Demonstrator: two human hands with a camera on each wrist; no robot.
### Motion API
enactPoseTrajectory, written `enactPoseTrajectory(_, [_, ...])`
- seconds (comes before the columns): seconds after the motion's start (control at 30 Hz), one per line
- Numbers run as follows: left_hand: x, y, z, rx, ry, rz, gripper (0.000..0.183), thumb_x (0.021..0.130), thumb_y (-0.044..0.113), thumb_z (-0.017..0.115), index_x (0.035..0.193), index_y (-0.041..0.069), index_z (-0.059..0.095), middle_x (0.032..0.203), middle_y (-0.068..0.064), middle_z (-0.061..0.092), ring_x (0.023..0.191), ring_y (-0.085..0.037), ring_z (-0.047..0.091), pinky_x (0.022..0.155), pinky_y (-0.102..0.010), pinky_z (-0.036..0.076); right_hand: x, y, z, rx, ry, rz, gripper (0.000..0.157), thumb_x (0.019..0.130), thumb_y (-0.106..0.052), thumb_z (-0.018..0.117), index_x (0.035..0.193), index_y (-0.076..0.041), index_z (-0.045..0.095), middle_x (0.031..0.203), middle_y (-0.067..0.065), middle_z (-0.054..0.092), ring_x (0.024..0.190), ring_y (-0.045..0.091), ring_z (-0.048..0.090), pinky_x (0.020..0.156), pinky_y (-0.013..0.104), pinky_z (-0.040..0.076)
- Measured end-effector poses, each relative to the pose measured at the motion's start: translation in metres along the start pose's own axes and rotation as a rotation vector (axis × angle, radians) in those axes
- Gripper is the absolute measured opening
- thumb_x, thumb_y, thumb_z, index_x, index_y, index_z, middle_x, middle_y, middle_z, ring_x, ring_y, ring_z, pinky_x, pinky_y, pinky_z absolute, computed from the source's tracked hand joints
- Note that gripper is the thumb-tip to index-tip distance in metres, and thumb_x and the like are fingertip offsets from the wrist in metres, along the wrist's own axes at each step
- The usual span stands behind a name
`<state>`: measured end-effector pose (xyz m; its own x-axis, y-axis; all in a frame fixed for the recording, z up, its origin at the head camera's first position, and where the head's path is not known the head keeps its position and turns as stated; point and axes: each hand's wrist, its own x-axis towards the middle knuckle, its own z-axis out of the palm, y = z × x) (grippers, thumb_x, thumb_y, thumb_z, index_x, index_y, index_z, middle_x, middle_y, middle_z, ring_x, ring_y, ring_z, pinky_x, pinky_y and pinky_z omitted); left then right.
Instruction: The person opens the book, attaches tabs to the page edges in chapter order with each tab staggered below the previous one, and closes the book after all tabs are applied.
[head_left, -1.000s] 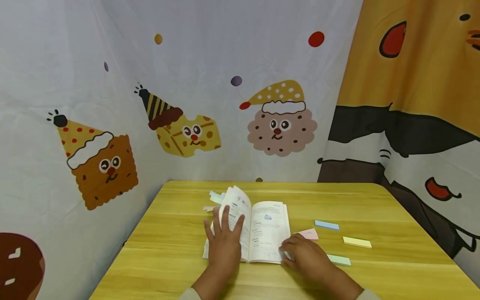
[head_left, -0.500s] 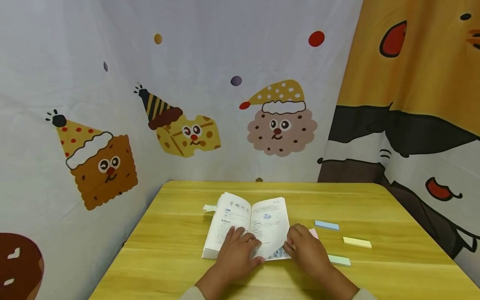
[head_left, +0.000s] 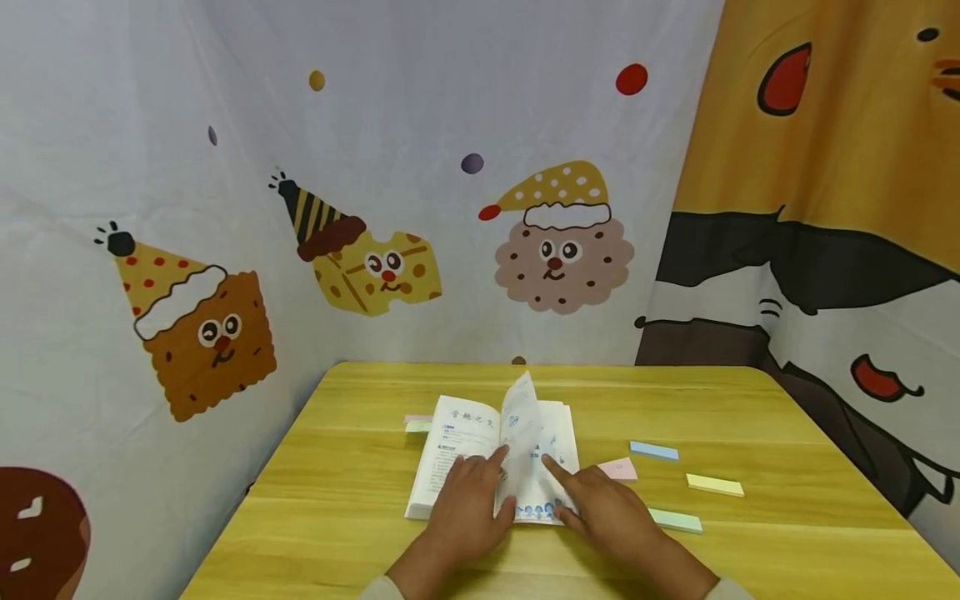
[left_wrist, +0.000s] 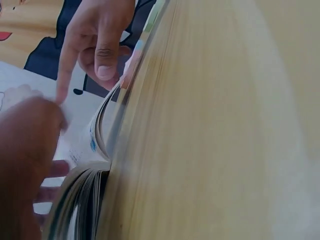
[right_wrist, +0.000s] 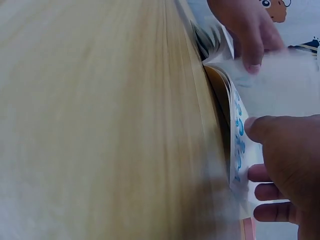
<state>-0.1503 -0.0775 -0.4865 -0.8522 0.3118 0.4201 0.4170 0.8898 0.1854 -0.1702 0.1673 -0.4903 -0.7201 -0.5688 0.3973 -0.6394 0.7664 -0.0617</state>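
Observation:
An open book point(head_left: 461, 433) lies on the table, with one thin page point(head_left: 520, 421) lifted upright between its two sides. My left hand point(head_left: 467, 507) rests on the lower left page near the fold, its index finger by the raised page. On the right side, my right hand point(head_left: 611, 510) stretches its index finger toward that raised page, and its other fingers lie over the book's lower right edge. Blue printed figures point(right_wrist: 238, 132) show along the bottom of the right page in the right wrist view. In the left wrist view the left hand point(left_wrist: 27, 150) is blurred.
Right of the book on the wooden table point(head_left: 315, 517) lie sticky-note pads: pink point(head_left: 619, 469), blue point(head_left: 653, 451), yellow point(head_left: 714, 485) and green point(head_left: 678, 521). Pale tabs point(head_left: 418, 424) stick out from the book's left edge. A printed curtain point(head_left: 450, 100) hangs behind.
The left hand has come down from the lifted left pages onto the left side near the fold. The right hand first raised a right-hand page's corner; that page now stands upright.

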Motion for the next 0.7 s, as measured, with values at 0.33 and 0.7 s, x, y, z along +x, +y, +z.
enactPoseTrajectory(0.33, [0.0057, -0.0088, -0.0066, 0.180, 0.237, -0.212, 0.091, 0.076, 0.015, 0.071, 0.151, 0.025, 0.020, 0.144, -0.021, 0.025, 0.135, -0.041, 0.016, 0.105, -0.056, 0.020, -0.0023, 0.0022, 0.0004, -0.011, -0.065, -0.062, 0.045, 0.085, -0.041, 0.065, 0.123, -0.018, 0.063, 0.099, -0.006, 0.061, 0.097, 0.014, 0.055, 0.081, 0.035, 0.048])
enactPoseTrajectory(0.7, [-0.0023, -0.0023, -0.0059, 0.185, -0.135, 0.178, 0.049, 0.081, 0.007, 0.063, 0.121, 0.036, 0.061, 0.119, 0.001, 0.053, 0.119, -0.028, 0.042, 0.102, -0.052, 0.030, -0.0033, 0.0056, -0.0008, 0.031, -0.087, -0.078, 0.031, 0.086, -0.037, 0.065, 0.109, -0.017, 0.071, 0.103, -0.004, 0.061, 0.098, 0.014, 0.055, 0.085, 0.036, 0.047])
